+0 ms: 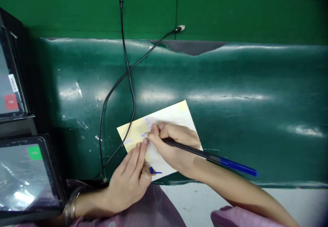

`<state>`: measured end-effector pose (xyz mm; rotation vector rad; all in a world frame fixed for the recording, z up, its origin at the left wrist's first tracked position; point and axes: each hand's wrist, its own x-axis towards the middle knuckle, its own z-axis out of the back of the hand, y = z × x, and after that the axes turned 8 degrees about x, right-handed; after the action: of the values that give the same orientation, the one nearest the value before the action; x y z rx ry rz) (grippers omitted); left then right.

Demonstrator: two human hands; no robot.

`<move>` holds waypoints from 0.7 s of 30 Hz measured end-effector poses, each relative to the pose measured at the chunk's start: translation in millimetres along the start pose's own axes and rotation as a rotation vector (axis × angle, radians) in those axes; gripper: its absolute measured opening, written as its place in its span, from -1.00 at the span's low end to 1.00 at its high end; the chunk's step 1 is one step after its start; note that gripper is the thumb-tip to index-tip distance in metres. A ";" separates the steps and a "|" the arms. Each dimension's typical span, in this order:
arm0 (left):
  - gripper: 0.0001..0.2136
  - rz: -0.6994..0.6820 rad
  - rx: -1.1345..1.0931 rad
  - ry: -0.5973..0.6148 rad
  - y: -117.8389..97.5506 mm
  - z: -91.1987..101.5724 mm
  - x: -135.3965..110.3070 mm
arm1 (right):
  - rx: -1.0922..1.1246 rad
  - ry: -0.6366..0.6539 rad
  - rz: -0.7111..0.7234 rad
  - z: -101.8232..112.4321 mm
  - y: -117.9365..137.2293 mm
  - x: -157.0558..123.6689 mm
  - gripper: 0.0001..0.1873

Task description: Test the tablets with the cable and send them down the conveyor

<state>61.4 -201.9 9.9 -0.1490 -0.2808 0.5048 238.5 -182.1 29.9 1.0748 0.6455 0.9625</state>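
My right hand point(176, 145) is closed around a black pen point(194, 149) with a blue rear end, its tip on a pale yellow and white sheet of paper point(179, 112). Small blue handwriting shows on the sheet near the pen tip. My left hand point(132, 174) rests on the paper's lower left part, its front fingers pressed down beside the pen tip. A small blue piece point(153, 171), resembling a pen cap with a clip, juts out from between its thumb and curled fingers. The rest of that piece is hidden by the hand.
A black cable point(133, 94) loops over the green mat point(230, 73), crossing the paper's left corner. At left stand two dark-framed tablets, one with a red label point(10, 101), the other with a green patch point(34, 153). The mat's far edge is torn.
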 end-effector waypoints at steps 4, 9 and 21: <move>-0.86 0.010 0.010 -0.018 0.0 -0.7 1.2 | 0.028 0.021 0.092 -0.1 -2.3 0.6 -0.52; -0.86 0.015 0.008 -0.019 0.2 0.3 3.3 | 0.042 -0.007 0.080 -0.7 -1.8 1.3 -0.53; -0.86 -0.009 0.010 0.006 0.5 0.0 0.6 | -0.015 -0.097 0.039 -2.1 -0.9 -2.7 -0.53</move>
<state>61.7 -201.1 9.9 -0.1395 -0.2728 0.4966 235.8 -183.8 28.3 1.1176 0.5391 0.9412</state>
